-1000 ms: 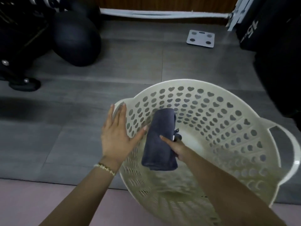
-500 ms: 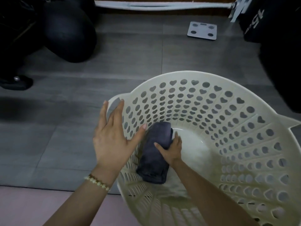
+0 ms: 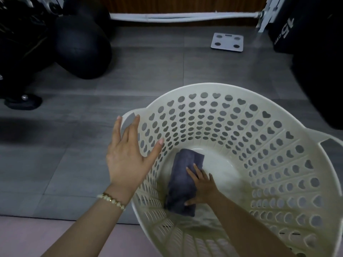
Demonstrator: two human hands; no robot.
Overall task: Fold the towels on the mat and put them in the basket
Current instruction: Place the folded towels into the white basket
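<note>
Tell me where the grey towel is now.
In the head view, the folded grey towel lies at the bottom of the basket, against its left wall, under the right hand.

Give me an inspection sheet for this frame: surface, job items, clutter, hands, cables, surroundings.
Surface: grey tiled floor; pink mat at the near edge.
Job's things: cream basket with heart-shaped holes; one folded grey towel lying on its bottom.
Clutter: white bathroom scale on the floor beyond the basket.
Hands: left hand open, fingers spread by the basket's left rim, contact unclear; right hand flat on the towel.
Cables: nothing seen.
Surroundings: black ball, black object marked 15, white bar along the wall.
</note>
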